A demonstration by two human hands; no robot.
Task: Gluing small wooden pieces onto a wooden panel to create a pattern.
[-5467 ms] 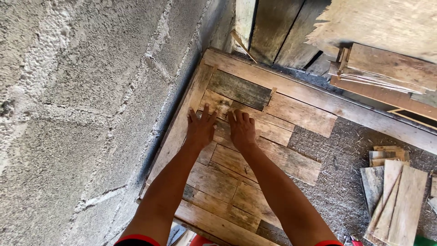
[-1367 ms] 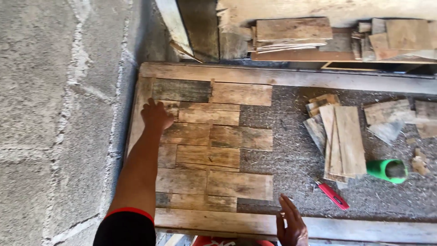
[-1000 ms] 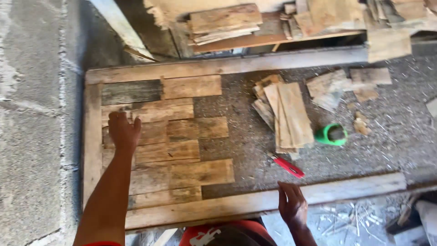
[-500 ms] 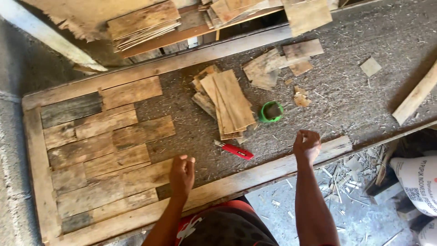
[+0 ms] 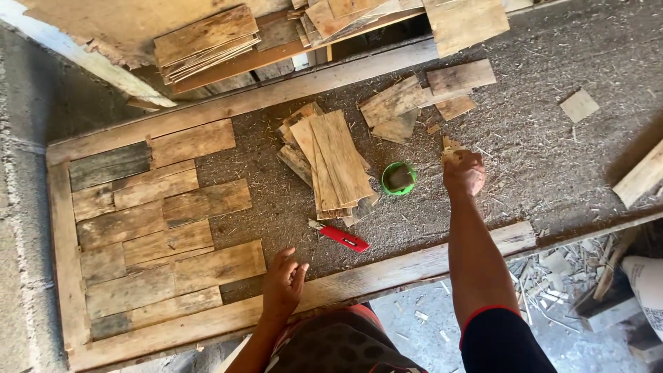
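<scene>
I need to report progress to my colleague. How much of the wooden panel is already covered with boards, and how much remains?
Done: short boards cover about the left third of the framed panel. In hand: the right hand is closed on a small wood scrap, while the left hand rests open by the lower rail. Left: the bare rough middle and right area, with a stack of loose boards, a green cup and a red utility knife lying on it.

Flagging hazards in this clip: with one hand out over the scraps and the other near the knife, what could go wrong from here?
1. The left hand rests close to the red utility knife; a careless sweep could meet its blade end.
2. The right hand reaches among rough, splintery small wood offcuts; splinters seem likely.
3. The small green round container sits beside that hand and could be knocked over.
</scene>
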